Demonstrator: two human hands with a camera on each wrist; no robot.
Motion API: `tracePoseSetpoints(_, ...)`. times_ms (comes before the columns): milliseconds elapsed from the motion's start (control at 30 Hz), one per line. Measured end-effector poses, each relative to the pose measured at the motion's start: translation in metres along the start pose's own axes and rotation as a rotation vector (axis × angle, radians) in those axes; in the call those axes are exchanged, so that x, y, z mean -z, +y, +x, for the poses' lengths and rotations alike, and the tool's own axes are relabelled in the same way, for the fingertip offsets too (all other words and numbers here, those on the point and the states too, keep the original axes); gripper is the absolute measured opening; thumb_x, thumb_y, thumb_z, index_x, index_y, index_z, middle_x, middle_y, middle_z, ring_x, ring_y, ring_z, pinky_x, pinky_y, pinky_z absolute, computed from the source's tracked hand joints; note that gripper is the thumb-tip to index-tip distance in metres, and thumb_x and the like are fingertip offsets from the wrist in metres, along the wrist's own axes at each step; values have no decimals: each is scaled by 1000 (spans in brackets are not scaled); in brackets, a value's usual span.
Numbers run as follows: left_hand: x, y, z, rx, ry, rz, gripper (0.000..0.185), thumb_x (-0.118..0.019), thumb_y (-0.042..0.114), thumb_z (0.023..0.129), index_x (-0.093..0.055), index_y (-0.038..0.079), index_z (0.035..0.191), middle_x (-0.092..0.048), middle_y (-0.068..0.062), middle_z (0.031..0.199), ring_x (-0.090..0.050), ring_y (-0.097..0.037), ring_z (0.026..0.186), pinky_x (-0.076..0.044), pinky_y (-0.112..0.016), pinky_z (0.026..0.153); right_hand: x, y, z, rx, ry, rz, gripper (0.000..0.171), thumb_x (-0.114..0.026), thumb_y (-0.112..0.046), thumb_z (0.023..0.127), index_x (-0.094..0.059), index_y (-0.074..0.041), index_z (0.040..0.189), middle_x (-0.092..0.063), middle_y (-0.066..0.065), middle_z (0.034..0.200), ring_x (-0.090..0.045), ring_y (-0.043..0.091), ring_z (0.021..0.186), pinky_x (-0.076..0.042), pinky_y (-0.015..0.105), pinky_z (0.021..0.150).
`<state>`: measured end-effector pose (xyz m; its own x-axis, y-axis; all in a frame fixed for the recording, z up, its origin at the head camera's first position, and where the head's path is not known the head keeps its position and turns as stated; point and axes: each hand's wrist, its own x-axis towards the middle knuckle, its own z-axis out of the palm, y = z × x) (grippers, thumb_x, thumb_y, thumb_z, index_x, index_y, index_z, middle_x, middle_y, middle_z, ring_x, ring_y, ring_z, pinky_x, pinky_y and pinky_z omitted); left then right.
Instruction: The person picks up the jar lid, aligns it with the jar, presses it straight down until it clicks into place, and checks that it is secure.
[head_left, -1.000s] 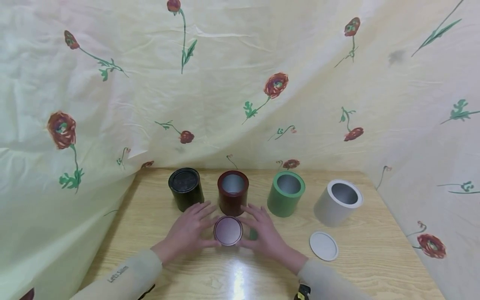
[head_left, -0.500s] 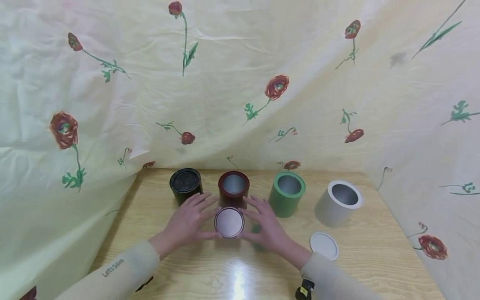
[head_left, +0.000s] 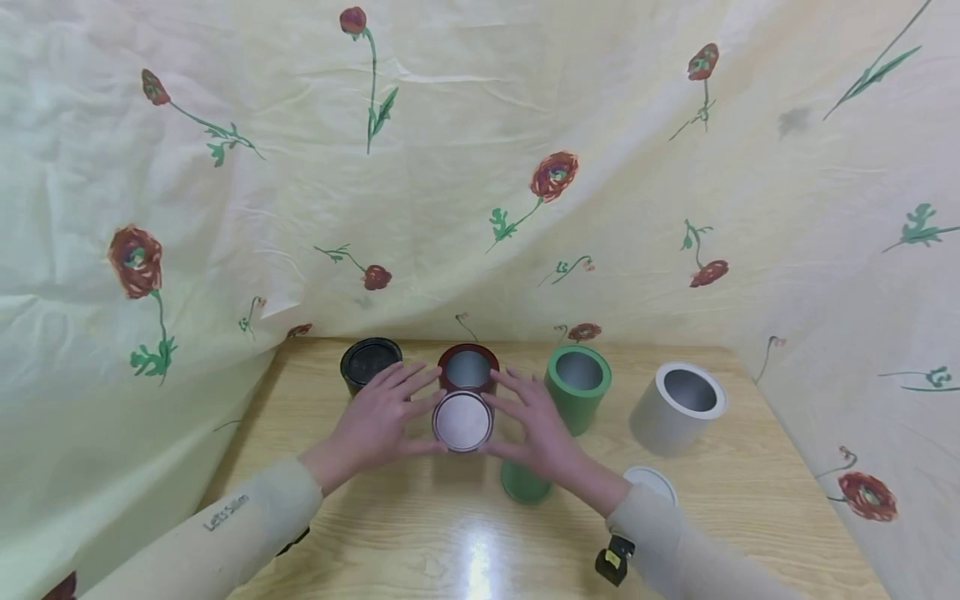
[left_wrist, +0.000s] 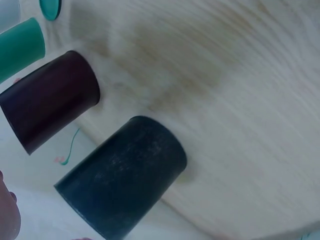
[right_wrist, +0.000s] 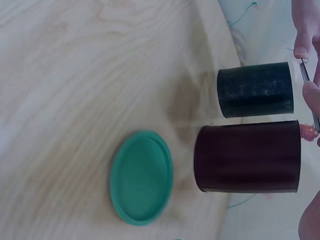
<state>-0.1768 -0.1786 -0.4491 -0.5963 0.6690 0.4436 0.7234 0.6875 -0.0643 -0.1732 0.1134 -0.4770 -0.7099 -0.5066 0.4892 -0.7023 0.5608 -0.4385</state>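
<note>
Both hands pinch one round dark-red lid [head_left: 462, 421] by its rim, the left hand [head_left: 377, 422] and right hand [head_left: 542, 432] on opposite sides, fingertips curled on it. The lid hangs just short of the open dark-red canister [head_left: 468, 368] beyond the fingers. It should stay level and centred over that mouth, then be pressed evenly. A green lid [right_wrist: 141, 177] lies under the right wrist.

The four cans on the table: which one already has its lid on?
The black can, leftmost in the row. Its top is closed and dark, while the dark red can, green can and white can show open silver insides.
</note>
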Motion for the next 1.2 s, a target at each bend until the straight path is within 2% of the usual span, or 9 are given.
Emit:
tracePoseSetpoints(167,2,-6,9,7,14,2,76,-86,69,77,-79,17,131,-64,-12,150,-55,-35,144,-43,-56,120,6,5,11,36,15,-6,70,-101,-26,72,-75,-4,133,-54,23,156,-40,50,151,-23,77,121)
tracePoseSetpoints(333,8,-12,18,36,-23,4,75,-83,69,81,-78,17,134,-61,-12,154,-51,-35,148,-40,-55,123,13,9,23,45,13,-4,68,-100,-25,74,-74,-4,134,-53,23,157,-38,50,152,-21,78,122)
tracePoseSetpoints(633,15,-24,34,49,-65,1,74,-81,68,84,-76,15,136,-58,-13,157,-51,-35,148,-40,-55,123,22,14,40,-24,-42,-18,70,-97,-27,79,-71,-7,140,-50,19,162,-33,45,156,-15,69,128)
tracePoseSetpoints(867,14,-31,44,59,-95,-10,73,-79,68,86,-76,15,136,-58,-14,157,-51,-36,147,-40,-54,122,27,19,51,-99,-117,-15,71,-93,-33,84,-67,-9,146,-45,15,166,-27,39,160,-8,62,132)
tracePoseSetpoints(1200,9,-39,55,62,-126,-31,74,-80,67,86,-75,14,137,-57,-14,157,-49,-36,149,-38,-55,124,30,29,61,-91,-136,-20,69,-93,-32,84,-68,-9,144,-46,17,165,-27,43,160,-12,68,129)
